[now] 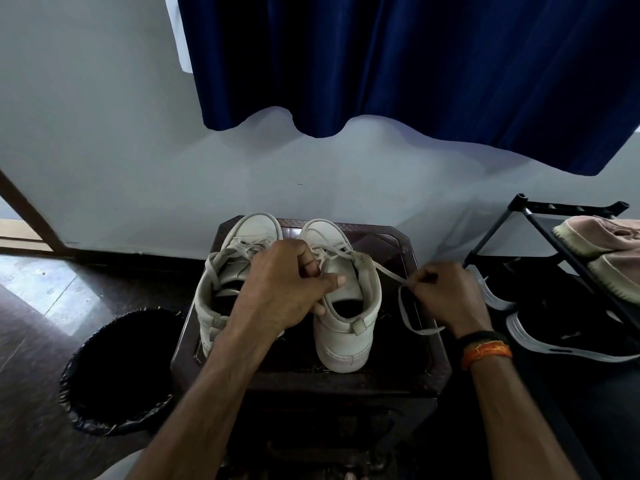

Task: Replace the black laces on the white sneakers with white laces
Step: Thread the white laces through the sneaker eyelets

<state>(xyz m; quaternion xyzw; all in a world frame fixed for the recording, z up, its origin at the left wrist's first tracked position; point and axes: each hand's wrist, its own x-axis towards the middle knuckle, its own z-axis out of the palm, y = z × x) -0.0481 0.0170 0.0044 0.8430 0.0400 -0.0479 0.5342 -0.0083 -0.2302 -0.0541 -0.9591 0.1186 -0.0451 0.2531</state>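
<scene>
The fingers of the right hand (446, 296) are curled in tight and pinch one end of a white lace (386, 271), a little right of the middle of the frame. The lace runs in a straight line up and left from that hand to the top holes of the right sneaker (341, 306), and its loose end hangs in a loop (408, 313) below the fist. The left hand (287, 289) sits at the middle of the frame with its fingers bent around the other end of the lace, right on top of the tongue of the same shoe; the thumb sticks out flat to the right. The left sneaker (225, 271) stands just beside it, touching it or nearly so, and has white laces in it too, lying loose. Both shoes are white high-tops with their toes pointing away toward the wall. They stand on a small dark brown table (408, 358) with cut corners and a raised edge. On the right wrist are a black band and an orange band (485, 351). Low on the left of the frame is a round bin with a black bag (114, 368) on a dark shiny floor (31, 323). On the right stands a black shoe rack (554, 244) with pinkish shoes (609, 251) on top and black shoes (568, 327) below. Behind is a pale wall (104, 133), and a dark blue curtain (415, 64) hangs across the top of the frame.
</scene>
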